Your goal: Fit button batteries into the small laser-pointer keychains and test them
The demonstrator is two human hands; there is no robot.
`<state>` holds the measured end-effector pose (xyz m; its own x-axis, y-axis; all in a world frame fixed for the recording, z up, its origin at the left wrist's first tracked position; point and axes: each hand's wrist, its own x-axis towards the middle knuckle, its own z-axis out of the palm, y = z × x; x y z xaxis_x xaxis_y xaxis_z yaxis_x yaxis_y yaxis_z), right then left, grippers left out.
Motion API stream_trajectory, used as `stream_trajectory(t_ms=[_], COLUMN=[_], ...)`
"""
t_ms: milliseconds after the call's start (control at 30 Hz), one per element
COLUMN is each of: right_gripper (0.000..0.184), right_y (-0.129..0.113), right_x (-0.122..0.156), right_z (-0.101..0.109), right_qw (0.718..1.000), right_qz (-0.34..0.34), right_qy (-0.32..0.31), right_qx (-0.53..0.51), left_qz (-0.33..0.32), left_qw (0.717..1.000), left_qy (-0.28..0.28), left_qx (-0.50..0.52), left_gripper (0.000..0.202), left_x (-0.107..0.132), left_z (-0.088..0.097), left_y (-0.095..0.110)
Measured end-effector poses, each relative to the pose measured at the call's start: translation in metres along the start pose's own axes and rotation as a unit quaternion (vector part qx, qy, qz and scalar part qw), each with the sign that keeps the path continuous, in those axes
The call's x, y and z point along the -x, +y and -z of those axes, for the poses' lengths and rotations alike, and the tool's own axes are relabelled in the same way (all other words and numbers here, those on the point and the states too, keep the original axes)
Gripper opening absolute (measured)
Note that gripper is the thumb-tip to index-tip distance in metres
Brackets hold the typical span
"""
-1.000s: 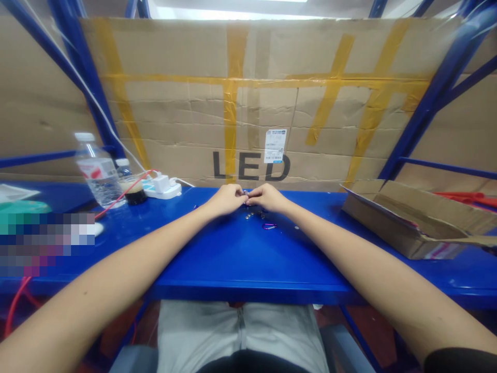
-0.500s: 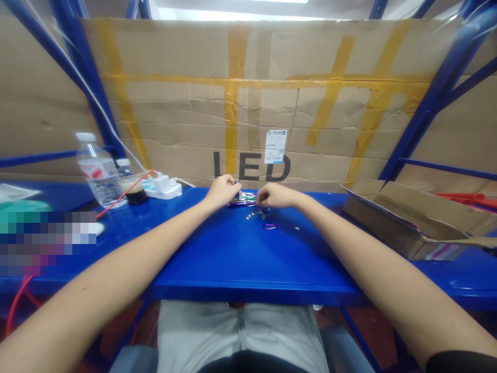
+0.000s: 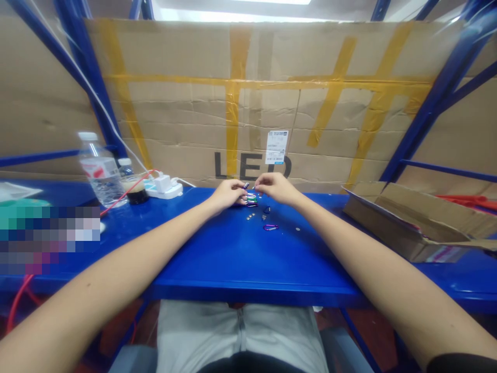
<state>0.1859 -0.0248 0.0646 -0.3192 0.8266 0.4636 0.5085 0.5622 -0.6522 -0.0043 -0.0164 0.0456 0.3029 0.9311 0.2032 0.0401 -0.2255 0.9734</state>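
My left hand rests at the far middle of the blue table, fingers closed on a small blue part. Close to its right, my right hand is raised a little and pinched on something tiny that I cannot make out. Between and just below the hands lie small green and purple pieces. Nearer to me sit a purple carabiner clip, a dark ring and several small round metal bits.
A taped cardboard sheet marked LED stands behind the table. An open cardboard box lies at the right. At the left are a water bottle, a dark cup, a white power strip and a red cable.
My hands parted from a joint grip, then came close again. The left hand now holds a small blue part up, and the right hand has lifted slightly toward it.
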Motion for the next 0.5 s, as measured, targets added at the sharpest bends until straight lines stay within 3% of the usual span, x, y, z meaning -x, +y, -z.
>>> stream_trajectory(t_ms=[133,500], right_gripper=[0.005,0.005], right_y=[-0.0002,0.0010], right_x=[-0.0023,0.0013], right_z=[-0.0035,-0.0040], right_qw=[0.996,0.999], right_qz=[0.009,0.005], right_qy=[0.052,0.029], right_qx=[-0.074,-0.023], left_qz=[-0.015,-0.131], left_qw=[0.999,0.976], left_qy=[-0.023,-0.062], left_qx=[-0.017,-0.165], left_gripper=[0.013,0.012], left_x=[0.0004,-0.0020], left_z=[-0.0002,0.0069], left_y=[-0.0030,-0.0079])
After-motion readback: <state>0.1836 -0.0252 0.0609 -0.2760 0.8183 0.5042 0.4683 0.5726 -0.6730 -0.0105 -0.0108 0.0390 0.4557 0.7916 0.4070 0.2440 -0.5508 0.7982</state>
